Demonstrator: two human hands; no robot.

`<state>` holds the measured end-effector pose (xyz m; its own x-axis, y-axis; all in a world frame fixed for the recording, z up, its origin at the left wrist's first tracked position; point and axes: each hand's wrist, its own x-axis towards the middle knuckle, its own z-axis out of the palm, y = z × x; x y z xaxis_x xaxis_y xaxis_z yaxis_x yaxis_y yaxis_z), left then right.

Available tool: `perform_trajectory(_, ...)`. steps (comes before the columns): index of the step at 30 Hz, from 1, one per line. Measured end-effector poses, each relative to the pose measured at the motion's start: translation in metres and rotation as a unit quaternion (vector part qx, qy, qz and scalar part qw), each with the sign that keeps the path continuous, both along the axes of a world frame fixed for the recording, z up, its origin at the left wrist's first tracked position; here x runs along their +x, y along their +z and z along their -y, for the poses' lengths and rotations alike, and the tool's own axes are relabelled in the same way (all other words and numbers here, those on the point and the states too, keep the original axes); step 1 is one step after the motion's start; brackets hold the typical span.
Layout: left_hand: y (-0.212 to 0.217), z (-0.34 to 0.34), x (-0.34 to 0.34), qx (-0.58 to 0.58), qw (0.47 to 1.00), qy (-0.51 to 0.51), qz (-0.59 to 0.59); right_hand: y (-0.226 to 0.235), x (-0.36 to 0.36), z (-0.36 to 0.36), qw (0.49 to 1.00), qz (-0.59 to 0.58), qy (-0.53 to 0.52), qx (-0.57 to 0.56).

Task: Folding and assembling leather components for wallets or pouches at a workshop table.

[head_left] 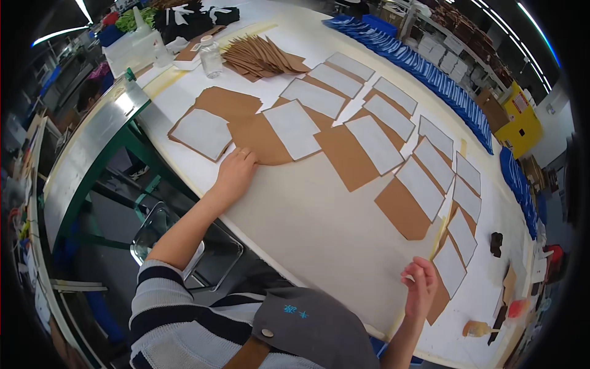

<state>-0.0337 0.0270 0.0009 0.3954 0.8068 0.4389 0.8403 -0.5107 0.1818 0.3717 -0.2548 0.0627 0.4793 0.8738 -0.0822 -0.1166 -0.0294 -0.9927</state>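
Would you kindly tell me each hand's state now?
Left hand: at the edge of a brown piece; grip cannot be told.
Right hand: open, loosely curled, nothing visibly held.

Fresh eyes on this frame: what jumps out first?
Probably the overlapping brown pieces with whitish panels, spread in rows over the middle and right of the pale table. Next, the long row of blue items curving along the table's far side. Then the left hand, left of centre, at the near edge of a brown piece.
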Motion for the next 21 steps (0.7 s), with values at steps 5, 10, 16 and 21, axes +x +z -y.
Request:
perform_trajectory(5, 0.015, 0.040, 0.015, 0.050, 0.983, -0.168, 0.053, 0.008, -0.117, -0.074, 0.909, 0.378, 0.160, 0.067)
perform_trajectory(10, 0.018, 0.103, 0.055, 0.004, 0.931, -0.359, 0.065, -0.025, -0.154, -0.099, 0.833, 0.476, 0.240, 0.152)
perform_trajectory(16, 0.020, 0.159, 0.074, -0.078, 0.934, -0.340, 0.077, -0.043, -0.119, -0.064, 0.813, 0.516, 0.249, 0.106)
perform_trajectory(21, 0.033, 0.157, 0.064, -0.129, 0.924, -0.359, 0.031, -0.012, -0.100, 0.003, 0.895, 0.416, 0.161, -0.008)
